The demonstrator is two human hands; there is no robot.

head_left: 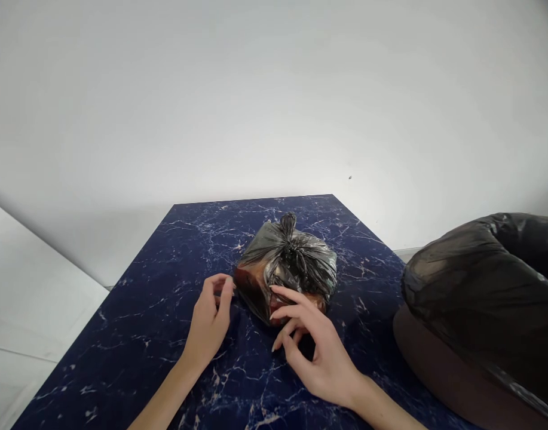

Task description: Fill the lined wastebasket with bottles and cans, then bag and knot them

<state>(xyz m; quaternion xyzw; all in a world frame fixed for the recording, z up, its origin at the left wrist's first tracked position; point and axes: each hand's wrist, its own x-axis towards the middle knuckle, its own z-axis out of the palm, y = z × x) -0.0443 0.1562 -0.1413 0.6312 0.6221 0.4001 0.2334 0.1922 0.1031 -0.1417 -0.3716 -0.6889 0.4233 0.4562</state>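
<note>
A knotted black plastic bag sits on the dark blue marble-patterned table. Its thin film shows reddish-brown contents that I cannot identify, and the twisted knot stands up on top. Beside the bag's left edge is my left hand, its fingers loosely curved and nothing visible in them; I cannot tell whether the fingertips touch the film. My right hand is at the front of the bag with its fingers apart, the upper fingertips against or just before the film. Neither hand grips the bag.
At the right stands a brown bin lined with a large black bag folded over its rim. A white wall rises behind the table's far edge. White panels are on the left.
</note>
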